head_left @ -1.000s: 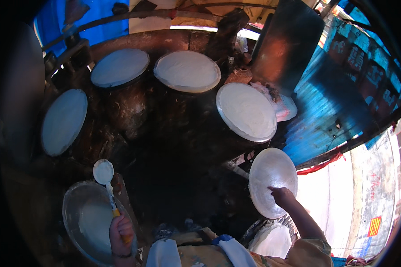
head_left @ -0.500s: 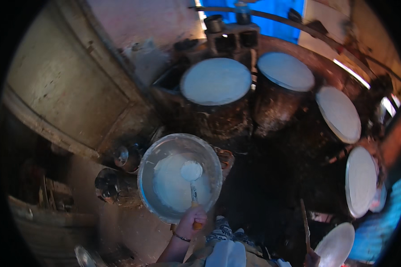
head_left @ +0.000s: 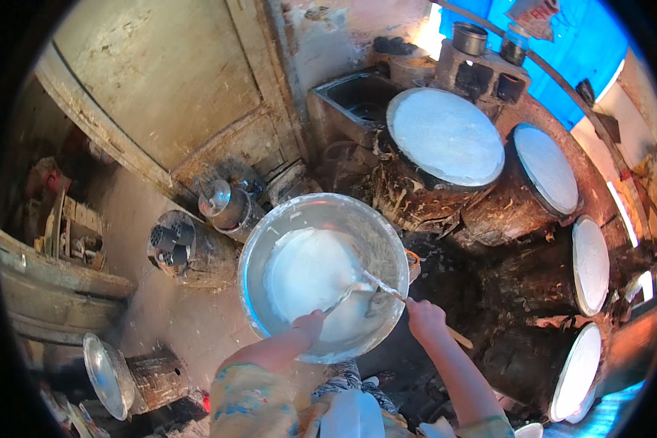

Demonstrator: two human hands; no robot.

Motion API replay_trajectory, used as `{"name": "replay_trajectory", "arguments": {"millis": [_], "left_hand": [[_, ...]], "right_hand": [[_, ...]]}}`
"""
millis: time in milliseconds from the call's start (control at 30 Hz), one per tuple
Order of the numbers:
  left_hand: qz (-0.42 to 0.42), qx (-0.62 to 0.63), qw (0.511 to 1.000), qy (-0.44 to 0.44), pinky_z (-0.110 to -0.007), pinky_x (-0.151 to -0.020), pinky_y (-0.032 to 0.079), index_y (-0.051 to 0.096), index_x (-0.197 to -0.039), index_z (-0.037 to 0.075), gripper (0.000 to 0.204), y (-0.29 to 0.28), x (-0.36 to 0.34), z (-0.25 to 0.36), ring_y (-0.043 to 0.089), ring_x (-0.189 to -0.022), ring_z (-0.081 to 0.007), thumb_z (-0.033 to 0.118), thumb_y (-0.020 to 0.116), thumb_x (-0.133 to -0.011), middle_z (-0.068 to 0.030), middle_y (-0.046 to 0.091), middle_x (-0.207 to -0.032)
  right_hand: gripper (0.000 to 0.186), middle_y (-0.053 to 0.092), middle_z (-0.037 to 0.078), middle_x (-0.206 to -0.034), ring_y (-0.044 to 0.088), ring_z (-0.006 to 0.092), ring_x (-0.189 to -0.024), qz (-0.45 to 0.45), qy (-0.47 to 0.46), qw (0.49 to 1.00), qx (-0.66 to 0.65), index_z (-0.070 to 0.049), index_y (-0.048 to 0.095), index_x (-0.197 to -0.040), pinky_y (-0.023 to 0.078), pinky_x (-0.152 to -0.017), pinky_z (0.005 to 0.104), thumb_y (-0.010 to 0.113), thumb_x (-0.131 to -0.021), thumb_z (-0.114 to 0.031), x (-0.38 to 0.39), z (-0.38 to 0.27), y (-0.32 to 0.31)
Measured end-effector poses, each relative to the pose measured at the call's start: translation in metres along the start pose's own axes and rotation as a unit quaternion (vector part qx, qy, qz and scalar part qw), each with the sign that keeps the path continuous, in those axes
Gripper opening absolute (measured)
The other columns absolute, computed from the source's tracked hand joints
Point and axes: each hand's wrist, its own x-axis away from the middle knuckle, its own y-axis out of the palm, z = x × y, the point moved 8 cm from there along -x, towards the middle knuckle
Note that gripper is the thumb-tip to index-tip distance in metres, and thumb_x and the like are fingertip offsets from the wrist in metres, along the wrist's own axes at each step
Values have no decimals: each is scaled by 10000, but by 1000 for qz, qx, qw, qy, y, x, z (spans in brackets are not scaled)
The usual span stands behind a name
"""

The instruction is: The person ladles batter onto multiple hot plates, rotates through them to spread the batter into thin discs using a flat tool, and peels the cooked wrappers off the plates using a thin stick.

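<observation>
A wide metal basin (head_left: 250, 266) stands in front of me with thick white batter (head_left: 306, 274) in its bottom. My left hand (head_left: 308, 327) is closed around a ladle (head_left: 339, 299), whose shaft slopes into the basin; its bowl is hard to make out. From the right, my right hand (head_left: 425, 318) grips a long wooden-handled stick (head_left: 388, 290), coated white toward its tip. The stick's far end meets the ladle over the batter. Behind my right hand the stick's wooden end (head_left: 460, 337) juts out.
Round griddles covered in white, including a large one (head_left: 445, 137) and a second (head_left: 546, 168), sit on sooty drum stoves, curving round to my right. A lidded pot (head_left: 223, 201) and a drum holding perforated black cylinders (head_left: 179, 244) stand left of the basin. A metal bowl (head_left: 106, 376) leans lower left.
My view has swung right-to-left, so the stoves sit further right. The stick in my right hand has come from the lower right into the basin, meeting the ladle, which has tilted.
</observation>
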Motion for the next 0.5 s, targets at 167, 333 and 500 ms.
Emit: {"name": "replay_trajectory", "arguments": {"millis": [167, 333, 500], "left_hand": [[-65, 5, 994, 91, -426, -723, 478, 555, -967, -11, 210, 57, 39, -33, 623, -846, -329, 111, 472, -818, -187, 634, -915], [-251, 234, 919, 195, -334, -609, 468, 572, -824, -5, 111, 177, 11, 2, 603, -694, -251, 81, 506, -800, -128, 605, -708], [-494, 828, 231, -131, -220, -495, 404, 460, -670, 66, 188, 123, 51, 84, 446, -486, -98, 82, 497, -853, 15, 422, -558]], "right_hand": [[203, 653, 102, -967, 648, 263, -891, -184, -30, 976, 116, -57, 621, -979, 530, -703, 375, 531, -809, -124, -20, -59, 7], [199, 648, 148, -974, 645, 283, -895, -201, -87, 973, 70, -57, 643, -939, 525, -724, 399, 507, -809, -120, 5, -75, 10], [183, 644, 167, -956, 629, 308, -919, -207, -21, 978, -8, -46, 639, -923, 511, -763, 409, 526, -791, -103, 38, -52, 5]]}}
